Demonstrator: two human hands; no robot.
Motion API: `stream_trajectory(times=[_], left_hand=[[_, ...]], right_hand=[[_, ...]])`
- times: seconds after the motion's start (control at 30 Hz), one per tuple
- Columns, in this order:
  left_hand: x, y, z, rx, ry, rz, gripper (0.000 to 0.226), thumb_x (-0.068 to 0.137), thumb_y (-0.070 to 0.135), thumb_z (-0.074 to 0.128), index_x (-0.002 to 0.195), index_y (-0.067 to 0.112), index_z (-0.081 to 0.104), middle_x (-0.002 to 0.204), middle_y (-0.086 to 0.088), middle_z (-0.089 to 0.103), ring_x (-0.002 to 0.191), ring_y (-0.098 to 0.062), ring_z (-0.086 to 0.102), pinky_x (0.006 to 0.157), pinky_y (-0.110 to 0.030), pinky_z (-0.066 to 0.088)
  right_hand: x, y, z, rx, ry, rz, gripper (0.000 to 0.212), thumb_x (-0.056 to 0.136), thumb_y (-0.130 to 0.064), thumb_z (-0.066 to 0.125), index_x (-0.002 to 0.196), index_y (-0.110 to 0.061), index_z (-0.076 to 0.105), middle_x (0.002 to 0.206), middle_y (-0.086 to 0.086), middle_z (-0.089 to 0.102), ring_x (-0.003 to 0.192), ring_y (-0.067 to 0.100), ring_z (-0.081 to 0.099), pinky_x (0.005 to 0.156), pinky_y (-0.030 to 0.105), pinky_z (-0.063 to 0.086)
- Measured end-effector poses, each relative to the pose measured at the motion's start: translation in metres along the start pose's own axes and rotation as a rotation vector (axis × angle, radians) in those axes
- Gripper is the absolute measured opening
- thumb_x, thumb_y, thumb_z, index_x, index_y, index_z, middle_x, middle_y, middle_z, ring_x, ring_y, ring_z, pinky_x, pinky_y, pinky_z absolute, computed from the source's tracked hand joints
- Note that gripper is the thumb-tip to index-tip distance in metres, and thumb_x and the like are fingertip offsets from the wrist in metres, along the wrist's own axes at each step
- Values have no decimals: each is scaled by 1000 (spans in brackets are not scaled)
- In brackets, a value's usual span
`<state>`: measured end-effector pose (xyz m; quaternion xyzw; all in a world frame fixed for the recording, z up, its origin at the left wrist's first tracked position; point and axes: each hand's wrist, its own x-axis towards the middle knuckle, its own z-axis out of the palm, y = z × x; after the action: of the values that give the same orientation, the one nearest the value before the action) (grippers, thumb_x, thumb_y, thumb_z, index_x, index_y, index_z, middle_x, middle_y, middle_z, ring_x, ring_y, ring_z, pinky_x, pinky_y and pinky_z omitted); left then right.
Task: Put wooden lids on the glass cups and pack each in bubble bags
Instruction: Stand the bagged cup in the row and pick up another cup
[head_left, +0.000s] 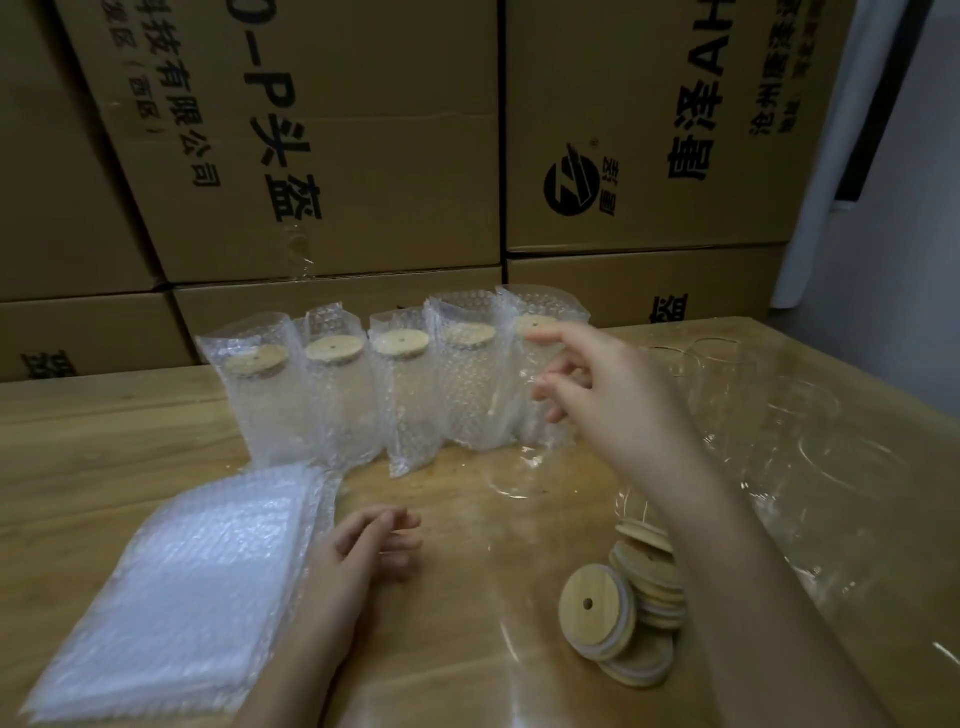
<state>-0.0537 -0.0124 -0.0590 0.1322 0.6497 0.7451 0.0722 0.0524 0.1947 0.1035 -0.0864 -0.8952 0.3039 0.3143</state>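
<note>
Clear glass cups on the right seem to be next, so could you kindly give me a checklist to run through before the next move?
1. Right hand free, holding nothing: ok.
2. Left hand empty, resting on the wooden table beside the flat stack of clear bubble bags: ok.
3. Pile of round wooden lids ready at the front right: ok.
4. Row of five lidded cups in bubble bags standing upright: ok.
5. Number of bare clear glass cups at the right: cannot tell, blurred.
</note>
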Motion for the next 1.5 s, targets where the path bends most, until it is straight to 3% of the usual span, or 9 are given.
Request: stream_trajectory(times=[0.23,0.47,0.67,0.77,0.87,0.97,1.13,1.33,1.5], left_hand=[[-4,15,1,-411,-93,-250,47,81,53,43,118,26,54,110,-9,72,99,-36,68,69,-42,58],[-4,15,-3,-343,58,-107,49,81,45,60,124,23,51,112,-10,67,84,-25,73,60,-33,58],[9,10,-1,-239,132,1,45,77,50,55,115,26,49,113,-10,61,78,-19,73,51,-27,55],[16,10,-1,-201,143,6,33,85,52,59,108,30,50,111,-9,61,75,-18,73,49,-26,55],[21,8,-1,-180,157,-10,14,100,36,40,108,29,49,109,-9,60,70,-15,72,48,-26,55],[22,5,-2,-101,147,-6,20,104,22,38,122,19,47,107,-3,57,72,-13,72,49,-26,55],[21,4,-3,-111,128,-50,26,104,22,38,129,15,43,116,-13,59,73,-13,72,51,-25,55],[21,7,-4,-239,142,-115,36,92,48,50,121,27,48,111,-12,64,78,-24,73,56,-31,57],[22,2,-3,-243,145,-132,63,87,56,45,139,20,39,118,-15,60,74,-23,73,50,-25,53]], right_hand=[[-14,-17,69,727,-171,131,28,94,-2,55,106,-26,63,78,-3,70,61,5,63,61,17,49],[-37,11,132,1061,148,459,17,92,0,56,89,-16,62,68,-3,65,51,-1,51,53,12,43],[-46,40,160,849,170,429,18,97,-12,52,99,-26,63,105,1,64,97,12,58,86,25,47],[-55,46,176,775,124,341,24,99,-11,47,117,-25,55,121,-2,61,113,7,57,93,16,43],[-50,52,181,809,100,315,27,98,-12,49,119,-29,52,123,-7,59,109,-6,56,90,10,41],[-46,59,178,860,130,355,23,97,-17,52,113,-34,56,118,-13,63,110,5,60,94,20,45],[-44,64,171,821,171,275,26,99,-11,47,112,-28,62,108,-13,69,95,8,66,79,9,47],[-48,64,168,719,98,200,29,100,-16,48,108,-41,61,109,-15,68,104,-8,60,84,4,40],[-46,69,171,773,72,208,25,99,-16,49,118,-26,61,115,-21,63,111,-10,56,90,4,38]])
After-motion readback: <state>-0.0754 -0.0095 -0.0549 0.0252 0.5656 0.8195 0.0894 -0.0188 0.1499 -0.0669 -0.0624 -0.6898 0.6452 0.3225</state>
